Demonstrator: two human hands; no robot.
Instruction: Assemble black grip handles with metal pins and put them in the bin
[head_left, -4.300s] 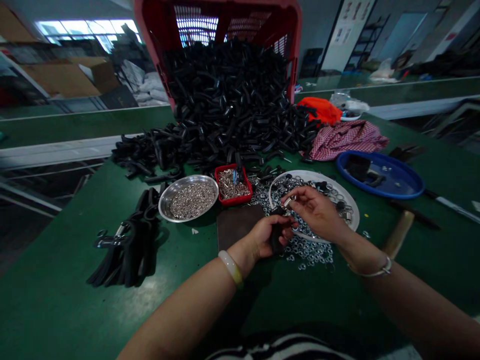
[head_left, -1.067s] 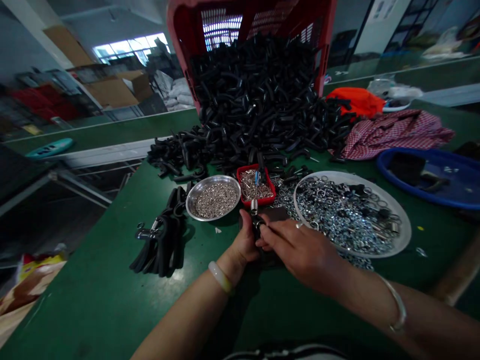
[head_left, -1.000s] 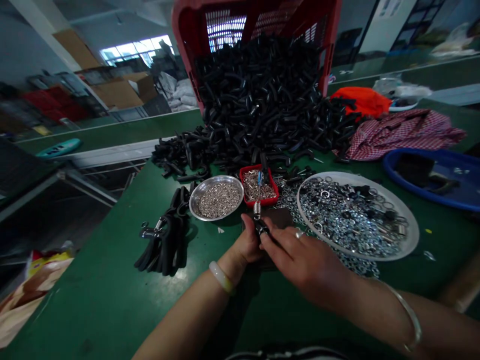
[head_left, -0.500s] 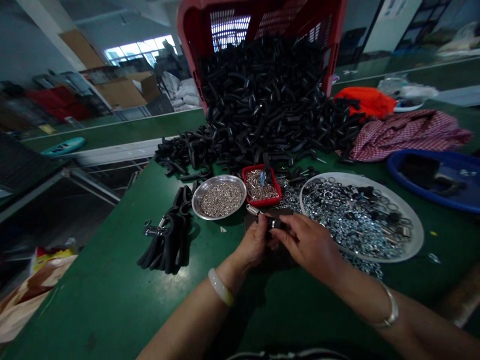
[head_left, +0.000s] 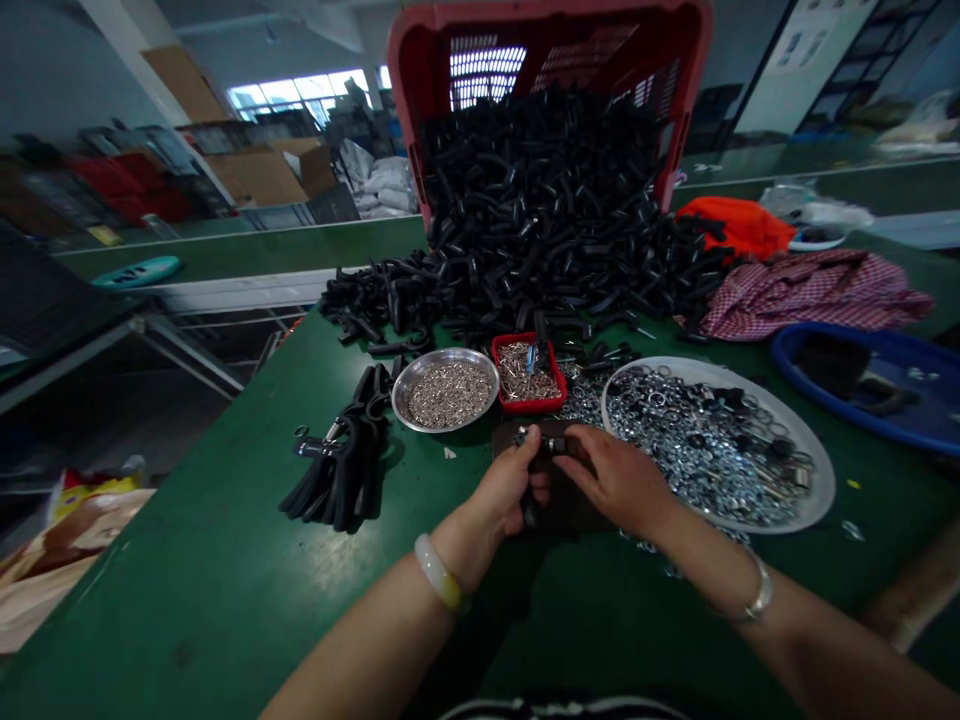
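My left hand [head_left: 508,488] is closed around a black handle part with a metal fitting [head_left: 553,444]; much of it is hidden by the fingers. From the other side my right hand [head_left: 621,482] pinches the dark end of the same part. Both hands are above a dark flat plate [head_left: 581,515] on the green table. Just beyond them are a red tray [head_left: 534,405] of small metal pins and a steel bowl [head_left: 401,412] of tiny metal pieces. To the right lies a white round tray [head_left: 823,490] of rings, nuts and other metal bits.
Black handles [head_left: 525,240] spill from a tipped red crate [head_left: 409,110] at the back. Several assembled black handles [head_left: 349,460] lie on the left. A blue tray [head_left: 787,370], a checked cloth [head_left: 817,295] and an orange cloth [head_left: 739,225] are on the right.
The handle part has turned in my left hand, and the spring that stuck out at its far left no longer shows plainly. My right hand stays at its other end. The view has shifted slightly.
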